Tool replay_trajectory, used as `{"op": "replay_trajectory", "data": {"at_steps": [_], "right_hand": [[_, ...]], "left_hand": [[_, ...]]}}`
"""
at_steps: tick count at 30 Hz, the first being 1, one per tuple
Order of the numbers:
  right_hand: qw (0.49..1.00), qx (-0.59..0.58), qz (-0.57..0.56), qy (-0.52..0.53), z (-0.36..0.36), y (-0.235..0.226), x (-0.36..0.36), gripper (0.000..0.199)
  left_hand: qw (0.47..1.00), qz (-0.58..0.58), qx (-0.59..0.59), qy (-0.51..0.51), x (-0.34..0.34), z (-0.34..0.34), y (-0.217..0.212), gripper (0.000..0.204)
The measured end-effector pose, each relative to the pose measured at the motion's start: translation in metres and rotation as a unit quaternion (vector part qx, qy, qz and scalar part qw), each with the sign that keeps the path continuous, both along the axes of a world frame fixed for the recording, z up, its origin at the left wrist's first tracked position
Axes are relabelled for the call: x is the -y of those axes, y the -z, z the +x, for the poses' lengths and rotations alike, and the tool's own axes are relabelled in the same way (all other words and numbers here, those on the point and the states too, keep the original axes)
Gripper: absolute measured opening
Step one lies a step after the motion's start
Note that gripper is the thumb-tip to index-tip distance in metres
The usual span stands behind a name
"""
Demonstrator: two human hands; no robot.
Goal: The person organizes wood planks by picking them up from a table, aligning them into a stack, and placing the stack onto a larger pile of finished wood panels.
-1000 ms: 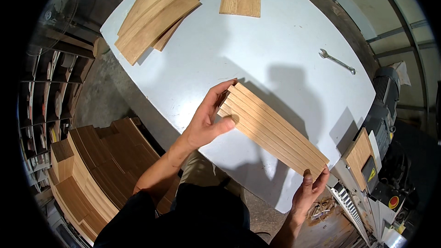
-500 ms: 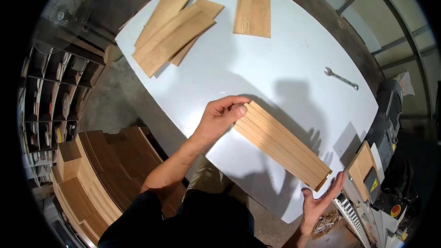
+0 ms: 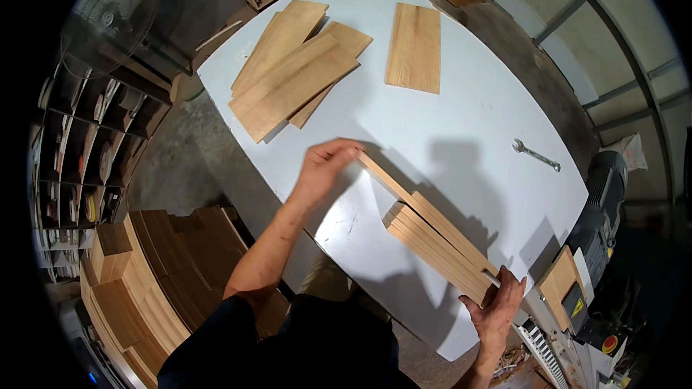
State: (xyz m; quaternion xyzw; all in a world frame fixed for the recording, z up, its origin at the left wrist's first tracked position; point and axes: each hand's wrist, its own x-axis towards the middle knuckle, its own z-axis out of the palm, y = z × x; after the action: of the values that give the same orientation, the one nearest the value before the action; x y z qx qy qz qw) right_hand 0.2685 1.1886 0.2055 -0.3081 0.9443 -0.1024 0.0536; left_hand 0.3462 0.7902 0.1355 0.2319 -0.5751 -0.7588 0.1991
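We saw a white surface (image 3: 461, 137), a bit scuffed with grey marks near the front. The stack of boards (image 3: 440, 252) was light tan with fine straight grain lines, and the single board (image 3: 393, 181) pulled out of it was the same pale tan. The loose boards (image 3: 295, 72) further back looked honey-brown, one plank (image 3: 414, 47) streaky. The wrench (image 3: 537, 156) was silver-grey. The floor (image 3: 180, 166) was dull grey.

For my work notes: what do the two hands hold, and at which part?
The left hand grips the far end of one wooden strip. The right hand holds the near end of the strip stack.
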Motion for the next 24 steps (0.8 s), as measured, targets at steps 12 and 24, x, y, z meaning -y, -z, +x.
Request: {"op": "replay_trajectory", "data": {"at_steps": [12,24], "right_hand": [[0.999,0.032,0.037,-0.014,0.000,-0.015,0.062,0.085],[0.999,0.042,-0.004,-0.020,-0.005,-0.010,0.093,0.068]], "left_hand": [[0.711,-0.670,0.191,0.091,0.017,-0.002,-0.059,0.046],[0.709,-0.657,-0.049,0.252,0.149,-0.085,-0.128,0.014]]}}
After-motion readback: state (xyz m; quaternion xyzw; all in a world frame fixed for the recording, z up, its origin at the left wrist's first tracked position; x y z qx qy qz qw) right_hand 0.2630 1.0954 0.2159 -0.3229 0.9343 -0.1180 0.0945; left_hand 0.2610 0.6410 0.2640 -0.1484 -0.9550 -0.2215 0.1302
